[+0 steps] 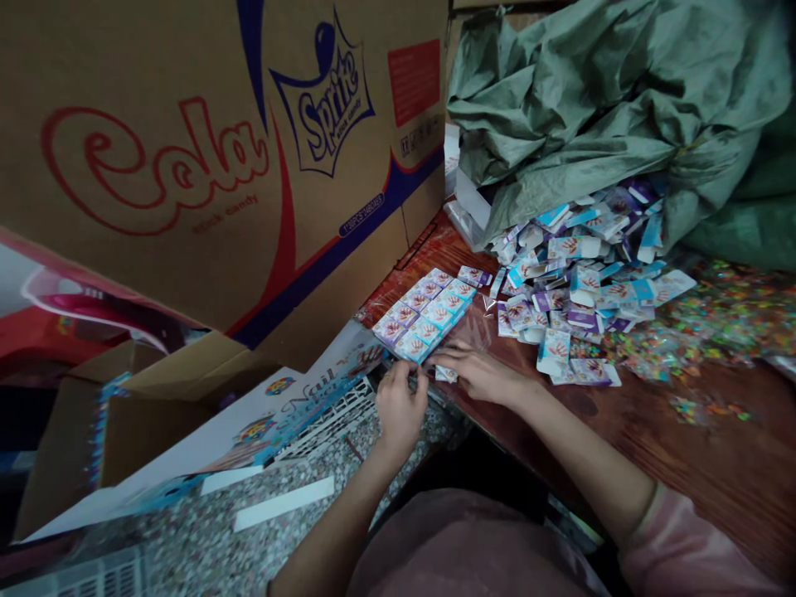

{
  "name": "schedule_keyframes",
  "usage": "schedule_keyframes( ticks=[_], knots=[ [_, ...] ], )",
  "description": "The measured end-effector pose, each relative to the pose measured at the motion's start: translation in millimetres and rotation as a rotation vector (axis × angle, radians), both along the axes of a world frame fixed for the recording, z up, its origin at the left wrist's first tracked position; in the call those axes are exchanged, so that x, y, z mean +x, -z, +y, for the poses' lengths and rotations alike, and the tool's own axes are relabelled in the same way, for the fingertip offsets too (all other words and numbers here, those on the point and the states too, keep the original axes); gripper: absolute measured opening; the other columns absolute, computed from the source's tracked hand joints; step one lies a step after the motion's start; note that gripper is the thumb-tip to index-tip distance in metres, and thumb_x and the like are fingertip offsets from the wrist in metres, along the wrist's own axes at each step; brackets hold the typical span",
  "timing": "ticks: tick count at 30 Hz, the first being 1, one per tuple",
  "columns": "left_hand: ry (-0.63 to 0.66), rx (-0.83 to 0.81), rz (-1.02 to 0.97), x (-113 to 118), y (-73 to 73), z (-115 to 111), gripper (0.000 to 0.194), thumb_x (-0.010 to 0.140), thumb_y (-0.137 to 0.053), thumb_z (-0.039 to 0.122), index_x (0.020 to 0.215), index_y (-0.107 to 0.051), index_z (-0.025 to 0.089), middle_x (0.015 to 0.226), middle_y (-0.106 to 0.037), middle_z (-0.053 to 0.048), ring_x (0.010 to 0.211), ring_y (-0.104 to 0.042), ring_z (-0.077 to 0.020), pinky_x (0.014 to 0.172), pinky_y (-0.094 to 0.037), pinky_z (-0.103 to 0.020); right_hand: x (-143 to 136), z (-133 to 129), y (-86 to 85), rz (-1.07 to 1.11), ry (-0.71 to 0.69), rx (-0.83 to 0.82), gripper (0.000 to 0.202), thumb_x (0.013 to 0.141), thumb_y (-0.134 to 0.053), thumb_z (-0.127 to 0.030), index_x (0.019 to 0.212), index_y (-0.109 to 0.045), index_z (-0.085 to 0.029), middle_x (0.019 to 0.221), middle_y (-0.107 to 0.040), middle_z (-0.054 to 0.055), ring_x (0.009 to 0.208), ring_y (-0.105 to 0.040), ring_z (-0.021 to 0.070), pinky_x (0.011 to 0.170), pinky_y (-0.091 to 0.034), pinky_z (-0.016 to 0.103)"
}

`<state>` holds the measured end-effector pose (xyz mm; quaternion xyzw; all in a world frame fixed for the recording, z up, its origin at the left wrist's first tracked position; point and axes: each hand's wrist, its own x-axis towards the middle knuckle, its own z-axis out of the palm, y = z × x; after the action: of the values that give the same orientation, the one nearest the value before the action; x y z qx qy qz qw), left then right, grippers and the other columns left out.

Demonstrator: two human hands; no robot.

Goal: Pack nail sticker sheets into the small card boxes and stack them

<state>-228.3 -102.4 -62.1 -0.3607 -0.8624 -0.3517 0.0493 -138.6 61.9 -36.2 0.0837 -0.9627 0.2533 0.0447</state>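
Small printed cartons (429,308), purple in one row and light blue in the other, stand packed in a neat block on the table. At the block's near corner is my left hand (401,406), its thumb and fingers curled together in a pinch; whatever is between them is too small or hidden. My right hand (482,375) reaches in from the right with fingers stretched toward the same corner. Just under those fingers a single small carton (446,374) shows, partly covered. One purple carton (474,276) lies beside the block's far end.
A large cardboard box (348,249) rises behind the block. Loose cartons (584,290) spill from a green sack (609,108). Small colourful packets (734,315) are strewn at right. Below the table edge, a printed display sheet (261,423) leans near an open box (167,406).
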Motion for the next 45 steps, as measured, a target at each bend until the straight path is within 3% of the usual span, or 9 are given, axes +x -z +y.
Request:
schedule_keyframes(
  ticks=[6, 10, 13, 19, 24, 29, 35, 41, 45],
  knots=[
    [0.017, 0.033, -0.011, -0.9, -0.2, -1.0, 0.011, 0.087, -0.049, 0.024, 0.082, -0.057, 0.018, 0.078, -0.065, -0.003, 0.074, -0.061, -0.0177, 0.07, -0.042, -0.027, 4.0, 5.4, 5.6, 0.033, 0.23, -0.054, 0.05, 0.077, -0.065, -0.017, 0.125, -0.053, -0.016, 0.114, -0.062, 0.011, 0.11, -0.051, 0.0261, 0.093, -0.044, 0.04],
    [0.018, 0.046, -0.034, -0.5, 0.0, 0.3, 0.012, 0.087, -0.049, 0.024, 0.082, -0.057, 0.018, 0.077, -0.065, -0.003, 0.071, -0.061, -0.0174, 0.067, -0.042, -0.027, 2.6, 0.4, 1.7, 0.075, 0.45, -0.234, 0.049, 0.082, -0.062, -0.03, 0.127, -0.047, -0.019, 0.115, -0.062, 0.008, 0.089, -0.061, 0.0198, 0.079, -0.049, 0.033],
    [-0.004, 0.059, -0.036, 0.0, -0.3, 1.4, 0.014, 0.088, -0.048, 0.026, 0.083, -0.058, 0.018, 0.075, -0.066, -0.003, 0.069, -0.061, -0.0169, 0.063, -0.041, -0.026, -4.5, -7.3, 0.2, 0.049, 0.512, -0.267, 0.05, 0.079, -0.063, -0.026, 0.125, -0.046, -0.02, 0.104, -0.065, 0.006, 0.076, -0.063, 0.0173, 0.071, -0.049, 0.029],
    [0.003, 0.092, -0.025, -0.9, 1.6, 0.6, 0.014, 0.088, -0.049, 0.026, 0.083, -0.058, 0.017, 0.076, -0.067, -0.004, 0.071, -0.062, -0.0175, 0.066, -0.043, -0.026, -22.0, -20.4, 4.6, 0.152, 0.666, -0.287, 0.041, 0.075, -0.067, -0.026, 0.111, -0.047, -0.021, 0.101, -0.062, 0.005, 0.084, -0.063, 0.0202, 0.075, -0.048, 0.032],
    [0.028, 0.104, -0.03, -2.1, 3.5, 0.2, 0.013, 0.088, -0.049, 0.026, 0.085, -0.058, 0.018, 0.079, -0.068, -0.004, 0.073, -0.063, -0.0173, 0.066, -0.044, -0.026, -40.0, -27.9, 0.3, 0.195, 0.812, -0.122, 0.028, 0.073, -0.07, -0.023, 0.093, -0.05, -0.02, 0.1, -0.056, 0.006, 0.081, -0.061, 0.0214, 0.069, -0.048, 0.033],
    [0.022, 0.101, -0.051, -3.1, 2.5, 2.1, 0.013, 0.088, -0.049, 0.027, 0.085, -0.059, 0.018, 0.079, -0.068, -0.004, 0.072, -0.063, -0.0173, 0.066, -0.044, -0.026, -46.2, -29.7, -2.7, 0.232, 0.799, -0.132, 0.02, 0.078, -0.066, -0.023, 0.092, -0.051, -0.02, 0.096, -0.056, 0.006, 0.08, -0.059, 0.0212, 0.069, -0.048, 0.033],
    [0.011, 0.116, -0.102, -2.7, 2.1, 3.1, 0.016, 0.089, -0.047, 0.029, 0.084, -0.058, 0.019, 0.077, -0.066, -0.003, 0.072, -0.062, -0.0167, 0.066, -0.043, -0.026, -14.9, -27.6, -3.1, 0.416, 0.783, -0.285, 0.021, 0.078, -0.067, -0.031, 0.092, -0.054, -0.021, 0.094, -0.057, 0.004, 0.086, -0.058, 0.02, 0.075, -0.048, 0.031],
    [0.008, 0.121, -0.119, -2.3, 4.0, 1.1, 0.013, 0.089, -0.048, 0.028, 0.086, -0.057, 0.019, 0.077, -0.066, -0.003, 0.072, -0.062, -0.0167, 0.066, -0.043, -0.026, 6.6, -35.4, -4.6, 0.24, 0.509, -0.423, 0.025, 0.08, -0.067, -0.037, 0.097, -0.059, -0.021, 0.094, -0.065, 0.004, 0.086, -0.062, 0.0182, 0.075, -0.048, 0.028],
    [-0.008, 0.12, -0.113, -1.6, 4.5, -0.8, 0.014, 0.09, -0.047, 0.029, 0.085, -0.056, 0.02, 0.076, -0.066, -0.002, 0.069, -0.062, -0.0161, 0.065, -0.042, -0.025, 1.3, -34.6, -0.5, 0.228, 0.495, -0.404, 0.022, 0.083, -0.065, -0.036, 0.1, -0.062, -0.021, 0.099, -0.063, 0.005, 0.094, -0.061, 0.0198, 0.082, -0.049, 0.031]
  ],
)
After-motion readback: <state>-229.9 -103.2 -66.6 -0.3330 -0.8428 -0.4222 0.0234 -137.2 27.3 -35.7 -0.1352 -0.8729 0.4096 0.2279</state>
